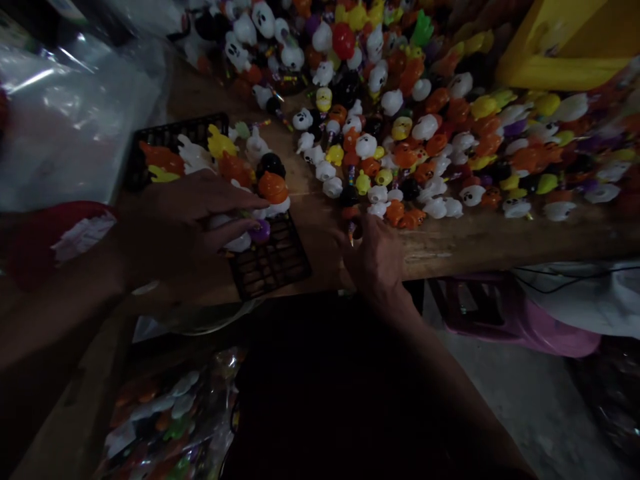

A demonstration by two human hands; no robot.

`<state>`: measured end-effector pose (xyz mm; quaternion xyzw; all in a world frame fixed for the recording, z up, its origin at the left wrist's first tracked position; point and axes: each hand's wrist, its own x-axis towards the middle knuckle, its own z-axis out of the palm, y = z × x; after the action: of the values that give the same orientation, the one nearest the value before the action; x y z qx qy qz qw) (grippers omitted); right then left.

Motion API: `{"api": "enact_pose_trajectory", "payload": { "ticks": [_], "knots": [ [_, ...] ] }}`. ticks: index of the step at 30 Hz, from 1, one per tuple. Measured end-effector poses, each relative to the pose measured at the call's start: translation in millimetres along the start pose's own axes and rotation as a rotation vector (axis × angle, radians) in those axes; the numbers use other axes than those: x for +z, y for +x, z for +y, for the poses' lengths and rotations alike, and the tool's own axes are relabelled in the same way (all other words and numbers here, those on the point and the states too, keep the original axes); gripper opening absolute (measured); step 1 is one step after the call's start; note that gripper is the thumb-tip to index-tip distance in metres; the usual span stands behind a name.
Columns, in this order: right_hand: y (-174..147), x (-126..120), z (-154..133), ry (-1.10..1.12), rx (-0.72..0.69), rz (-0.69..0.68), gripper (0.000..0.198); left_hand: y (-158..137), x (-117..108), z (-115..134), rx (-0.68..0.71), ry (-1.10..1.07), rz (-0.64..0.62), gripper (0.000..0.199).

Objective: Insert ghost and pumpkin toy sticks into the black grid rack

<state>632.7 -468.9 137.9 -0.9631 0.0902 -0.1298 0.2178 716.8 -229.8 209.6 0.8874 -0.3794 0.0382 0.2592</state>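
On the left of the table, my left hand (200,203) reaches over a black slotted tray (273,260). Its thumb and index finger are stretched out and apart, the thumb touching a small purple figure (260,231). Close to the index fingertip is an orange figure (273,188). White, yellow, orange and black figures crowd the tray around and beneath this hand. At the near edge of the pile, my right hand (376,253) pinches a short patterned pencil (351,235) with an orange part above it. Its fingertips are partly hidden, and the picture is dark.
A large pile of plastic figures (395,153) covers the back and right of the table. A yellow bin (565,67) stands behind it. Clear plastic bags (75,127) and a red object (60,243) lie left. Below are bagged figures (170,413) and a pink stool (540,327).
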Motion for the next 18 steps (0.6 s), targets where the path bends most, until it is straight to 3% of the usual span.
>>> {"api": "enact_pose_trajectory", "payload": {
  "ticks": [3, 5, 13, 18],
  "knots": [
    [11, -1, 17, -0.147, 0.092, -0.139, 0.017, 0, 0, 1, -0.048, 0.006, 0.007, 0.032],
    [17, 1, 24, -0.118, 0.113, -0.203, 0.012, 1, -1, 1, -0.077, -0.027, 0.009, 0.031],
    [3, 14, 40, 0.649, 0.034, -0.206, 0.023, 2, -6, -3, -0.063, -0.125, 0.031, 0.028],
    [-5, 20, 29, 0.755, 0.064, -0.269, 0.022, 1, -8, -3, -0.049, -0.047, -0.002, 0.033]
  ]
}}
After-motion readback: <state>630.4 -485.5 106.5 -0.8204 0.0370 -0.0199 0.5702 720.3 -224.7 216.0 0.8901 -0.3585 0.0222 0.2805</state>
